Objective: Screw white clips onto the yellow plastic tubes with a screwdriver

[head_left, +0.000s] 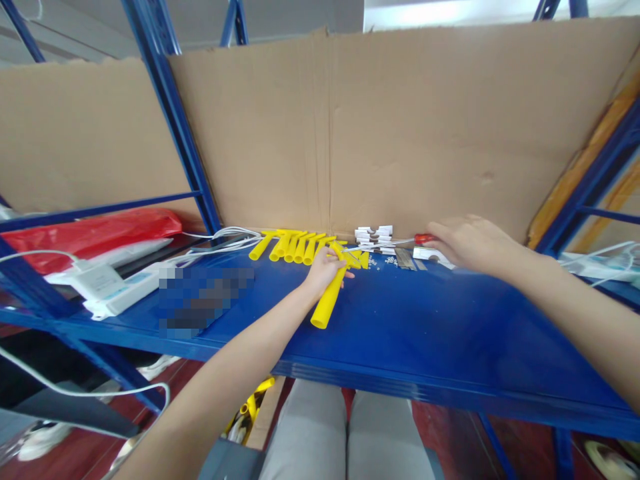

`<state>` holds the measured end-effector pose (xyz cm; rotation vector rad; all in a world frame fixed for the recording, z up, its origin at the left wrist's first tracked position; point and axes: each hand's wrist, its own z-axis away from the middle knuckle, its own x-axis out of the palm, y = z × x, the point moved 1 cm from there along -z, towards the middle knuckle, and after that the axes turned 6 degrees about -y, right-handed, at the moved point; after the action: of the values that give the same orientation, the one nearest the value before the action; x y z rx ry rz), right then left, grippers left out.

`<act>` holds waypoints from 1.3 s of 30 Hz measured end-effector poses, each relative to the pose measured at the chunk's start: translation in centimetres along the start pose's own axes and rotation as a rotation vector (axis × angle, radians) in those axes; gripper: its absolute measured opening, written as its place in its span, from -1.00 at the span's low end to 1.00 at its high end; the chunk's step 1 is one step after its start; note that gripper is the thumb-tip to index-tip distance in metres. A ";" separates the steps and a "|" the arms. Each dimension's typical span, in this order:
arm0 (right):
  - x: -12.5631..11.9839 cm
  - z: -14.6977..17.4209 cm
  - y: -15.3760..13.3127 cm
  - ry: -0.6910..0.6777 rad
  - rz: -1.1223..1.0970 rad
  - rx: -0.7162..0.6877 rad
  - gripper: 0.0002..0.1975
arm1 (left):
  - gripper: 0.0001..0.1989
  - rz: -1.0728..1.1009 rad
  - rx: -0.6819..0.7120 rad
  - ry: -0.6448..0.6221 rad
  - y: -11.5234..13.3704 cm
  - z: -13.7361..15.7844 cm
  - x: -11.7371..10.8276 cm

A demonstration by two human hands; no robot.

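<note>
My left hand [325,270] is wrapped round a yellow tube-handled plastic piece [328,301], its hollow end tilted down toward me. In my right hand [463,243] is a screwdriver [425,238] with a red handle, its long shaft pointing left to the head of the yellow piece. The exact contact of the tip is too small to tell. A row of similar yellow pieces [300,248] lies left of my left hand. Beneath the screwdriver are small scattered screws or nuts [383,261], thin metal strips [404,259] and a stack of white notched parts [374,235].
A blue metal shelf [425,333] forms the work surface, with a tall cardboard sheet [400,133] behind. On the left lie a white power strip [127,288], cables [225,243] and a red bag [110,233]. Below, a box [265,413] holds more yellow pieces.
</note>
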<state>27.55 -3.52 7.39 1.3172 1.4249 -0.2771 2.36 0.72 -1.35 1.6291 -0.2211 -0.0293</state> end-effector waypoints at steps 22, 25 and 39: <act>5.4 2.6 -3.8 0.238 -0.199 0.176 -0.66 | -0.79 -0.277 0.357 0.080 0.8 -0.6 -1.6; 5.7 2.8 -4.3 0.169 -0.217 0.195 -0.65 | -0.77 -0.275 0.357 0.089 0.6 -0.9 -1.8; 5.9 3.1 -4.4 0.255 -0.186 0.207 -0.61 | -0.79 -0.348 0.460 0.076 0.6 -1.1 -1.7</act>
<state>27.10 -4.27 -0.54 1.4263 1.7767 -0.3995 0.78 2.01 -0.86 2.1074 0.1281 -0.1939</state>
